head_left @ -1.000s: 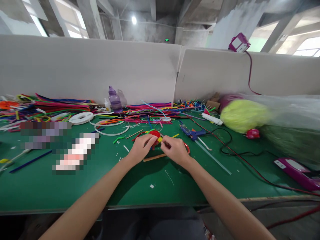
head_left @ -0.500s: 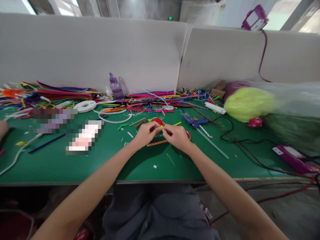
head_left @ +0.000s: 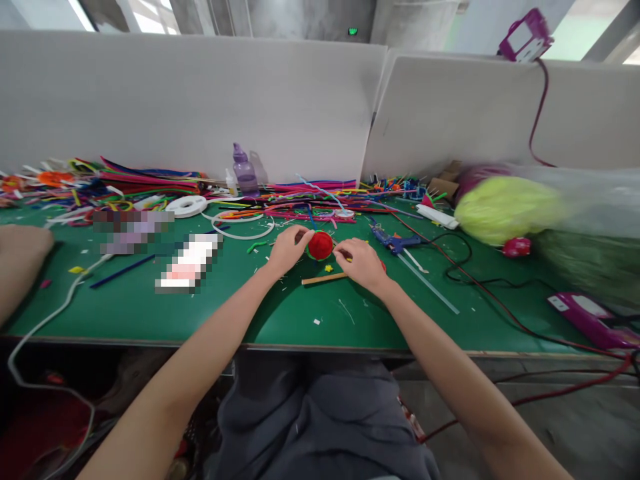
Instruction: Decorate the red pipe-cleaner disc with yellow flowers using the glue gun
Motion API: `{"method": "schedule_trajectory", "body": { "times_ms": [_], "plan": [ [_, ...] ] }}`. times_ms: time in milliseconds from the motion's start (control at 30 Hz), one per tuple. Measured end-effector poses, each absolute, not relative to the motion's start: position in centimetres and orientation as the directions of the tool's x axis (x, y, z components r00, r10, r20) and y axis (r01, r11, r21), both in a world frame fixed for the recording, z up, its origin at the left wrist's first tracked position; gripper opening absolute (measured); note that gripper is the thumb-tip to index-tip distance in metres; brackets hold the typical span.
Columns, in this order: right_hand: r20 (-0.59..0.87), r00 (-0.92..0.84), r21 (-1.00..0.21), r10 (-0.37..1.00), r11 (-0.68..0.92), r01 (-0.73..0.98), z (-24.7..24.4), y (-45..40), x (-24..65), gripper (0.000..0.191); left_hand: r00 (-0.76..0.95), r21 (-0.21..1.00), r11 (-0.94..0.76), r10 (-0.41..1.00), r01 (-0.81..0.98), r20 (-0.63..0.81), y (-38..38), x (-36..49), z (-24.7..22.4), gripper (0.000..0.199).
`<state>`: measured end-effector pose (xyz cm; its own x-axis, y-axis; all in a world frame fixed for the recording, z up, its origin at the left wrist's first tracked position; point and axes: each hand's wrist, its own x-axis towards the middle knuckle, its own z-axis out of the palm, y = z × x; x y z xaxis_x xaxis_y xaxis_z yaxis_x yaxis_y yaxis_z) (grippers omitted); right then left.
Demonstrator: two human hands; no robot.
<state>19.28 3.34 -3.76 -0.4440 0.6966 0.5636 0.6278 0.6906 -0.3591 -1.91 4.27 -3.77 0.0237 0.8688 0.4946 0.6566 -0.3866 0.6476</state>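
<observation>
A round, fuzzy red disc with a green rim (head_left: 320,246) is between my two hands, above the green table. My left hand (head_left: 291,250) has its thumb and forefinger closed at the disc's left edge. To the right, my right hand (head_left: 361,262) is pinched close beside the disc; what its fingertips hold, if anything, is too small to make out. Just below the disc lies a small yellow star-shaped piece (head_left: 329,269). A tan stick (head_left: 323,279) reaches under my right hand, which partly hides a red item at its far side.
A blue glue gun (head_left: 395,241) with a black cord and a clear glue stick (head_left: 430,283) lie to the right. Pipe cleaners (head_left: 150,177), a purple bottle (head_left: 245,171) and a white ribbon roll (head_left: 187,206) stand behind. Another person's arm (head_left: 23,267) rests at far left.
My hands have moved apart, uncovering the red disc. The small yellow piece that was at my fingertips now lies on the table. Another person's arm reaches further in from the left.
</observation>
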Motion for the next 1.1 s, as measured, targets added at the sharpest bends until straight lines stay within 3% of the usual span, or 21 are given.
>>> {"method": "schedule_trajectory", "body": {
  "times_ms": [100, 267, 467, 533, 600, 767, 900, 1033, 1100],
  "plan": [
    [0.513, -0.536, -0.283, 0.671, 0.721, 0.633, -3.7, 3.3, 19.4, 0.016, 0.053, 0.687, -0.335, 0.916, 0.644, 0.397, 4.4, -1.7, -3.9, 0.032],
    [0.426, -0.638, -0.27, 0.641, 0.763, 0.587, -4.1, 3.0, 19.4, 0.015, 0.004, 0.768, -0.293, 0.935, 0.569, 0.354, 4.5, -1.9, -3.6, 0.028],
    [0.447, -0.562, -0.324, 0.696, 0.712, 0.623, -3.5, 4.0, 19.8, 0.017, -0.035, 0.972, -0.227, 0.973, 0.065, 0.229, 3.9, -1.7, -2.8, 0.031],
    [0.441, -0.474, -0.321, 0.762, 0.627, 0.709, -2.4, 5.1, 21.2, 0.021, -0.03, 0.98, -0.188, 0.982, -0.064, 0.187, 3.7, -1.7, -2.6, 0.033],
    [0.388, -0.426, -0.223, 0.818, 0.531, 0.817, -1.1, 6.4, 23.5, 0.03, -0.016, 0.979, -0.149, 0.989, -0.137, 0.148, 3.6, -1.7, -2.5, 0.034],
    [0.093, -0.301, 0.0, 0.949, 0.302, 0.953, 0.0, 10.0, 30.2, 0.054, 0.069, 0.97, -0.067, 0.994, -0.234, 0.085, 3.5, -1.8, -2.4, 0.033],
    [-0.051, -0.392, -0.074, 0.918, 0.388, 0.919, -1.7, 12.2, 32.9, 0.06, 0.051, 0.962, -0.008, 0.998, -0.274, 0.023, 3.5, -1.5, -2.6, 0.03],
    [-0.013, -0.463, -0.103, 0.887, 0.459, 0.882, -2.9, 13.5, 33.7, 0.072, 0.041, 0.952, 0.004, 0.999, -0.306, 0.009, 3.5, -1.4, -2.9, 0.03],
    [-0.013, -0.501, -0.112, 0.866, 0.496, 0.861, -2.9, 13.9, 34.0, 0.068, 0.06, 0.951, -0.007, 0.998, -0.308, 0.027, 3.5, -1.5, -3.0, 0.029]
  ]
}}
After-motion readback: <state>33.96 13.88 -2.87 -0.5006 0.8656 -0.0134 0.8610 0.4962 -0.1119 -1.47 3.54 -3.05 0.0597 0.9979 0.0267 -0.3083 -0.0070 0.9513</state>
